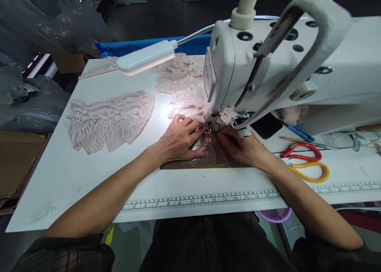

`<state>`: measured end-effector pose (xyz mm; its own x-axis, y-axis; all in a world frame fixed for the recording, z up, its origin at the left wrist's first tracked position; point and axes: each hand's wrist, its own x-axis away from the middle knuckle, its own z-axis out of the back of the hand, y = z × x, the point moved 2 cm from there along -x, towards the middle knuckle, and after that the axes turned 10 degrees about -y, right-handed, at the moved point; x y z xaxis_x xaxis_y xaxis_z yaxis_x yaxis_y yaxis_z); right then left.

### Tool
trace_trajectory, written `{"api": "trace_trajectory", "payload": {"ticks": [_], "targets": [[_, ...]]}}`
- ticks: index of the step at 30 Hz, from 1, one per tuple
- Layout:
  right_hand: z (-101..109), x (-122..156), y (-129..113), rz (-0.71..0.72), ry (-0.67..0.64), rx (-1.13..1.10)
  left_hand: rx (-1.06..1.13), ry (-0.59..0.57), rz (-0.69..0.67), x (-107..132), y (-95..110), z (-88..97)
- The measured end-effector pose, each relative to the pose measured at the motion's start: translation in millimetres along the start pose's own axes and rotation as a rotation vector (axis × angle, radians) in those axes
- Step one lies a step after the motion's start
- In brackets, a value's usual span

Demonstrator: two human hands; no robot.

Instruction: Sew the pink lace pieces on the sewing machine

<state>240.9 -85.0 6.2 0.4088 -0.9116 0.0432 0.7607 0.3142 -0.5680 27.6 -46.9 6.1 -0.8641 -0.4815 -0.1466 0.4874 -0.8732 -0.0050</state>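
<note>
My left hand rests on the brown plate of the sewing machine. Its fingers reach to the presser foot, with the thumb held apart from them. Just behind that hand lies bunched beige lace; whether the fingertips touch it is hidden. On the other side of the foot, my right hand has thumb and fingers pinched together close to the needle area. Anything between them is too small to make out. A pale fabric flower hangs on the machine head above it.
A scalloped lace piece lies on the left of the white table. Red-and-yellow-handled scissors, blue-handled snips and a black phone lie to the right. A lamp juts over the lace. A printed ruler runs along the front edge.
</note>
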Motion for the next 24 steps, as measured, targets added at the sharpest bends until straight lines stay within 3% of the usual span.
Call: {"api": "trace_trajectory", "payload": {"ticks": [3,9,24], "targets": [[0,-1,0,-0.047,0.021,0.021,0.040,0.026,0.010,0,1,-0.8],[-3,2,-1,0.020,0.078,0.086,0.089,0.045,0.026,1,1,0.0],[1,-11,12,-0.200,0.123,-0.150,0.128,0.058,0.020,2,1,0.7]]}}
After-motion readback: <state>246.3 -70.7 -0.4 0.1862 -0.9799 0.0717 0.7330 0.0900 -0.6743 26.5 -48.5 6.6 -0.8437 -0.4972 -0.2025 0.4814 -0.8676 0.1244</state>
